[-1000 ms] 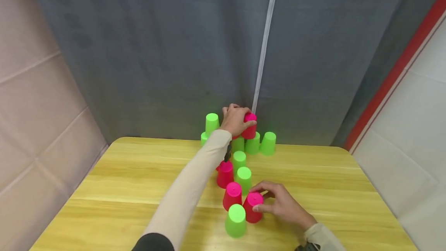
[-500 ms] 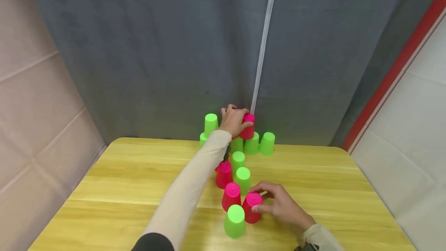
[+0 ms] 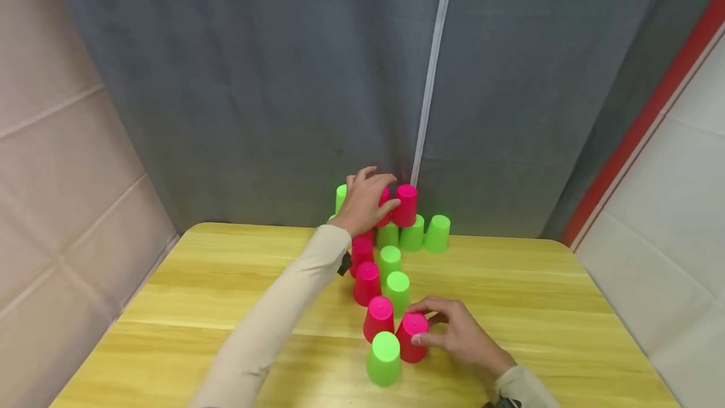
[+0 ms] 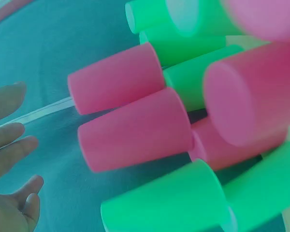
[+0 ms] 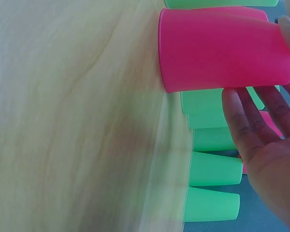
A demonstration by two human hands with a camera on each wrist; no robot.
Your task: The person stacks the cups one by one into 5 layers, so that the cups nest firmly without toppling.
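Head view is showing the left hand (image 3: 365,201) hanging loose at the far stack, fingers spread and relaxed, gripping nothing; the top pink cup (image 3: 405,205) is sitting just to the right of its fingertips on the green cups (image 3: 411,233) of the back row, and in the left wrist view the fingers (image 4: 12,140) are clearly apart from the pink cups there. The right hand (image 3: 459,332) is resting on the wooden table (image 3: 538,307) with fingers and thumb curled round the near pink cup (image 3: 411,336), which is standing upside down right at its fingertips, touching another pink cup (image 3: 378,318) and a green cup (image 3: 384,357) on the hand's left. Compared to half a second ago, the left hand is letting go: it was wrapped around that top pink cup, and now it is pulling back leftward, uncovering a second pink cup (image 3: 384,199) behind its fingers. The right hand is staying put. The left hand is hiding most of the raised green cup (image 3: 340,197) behind it, and I can't tell how the cups under the wrist are stacked.
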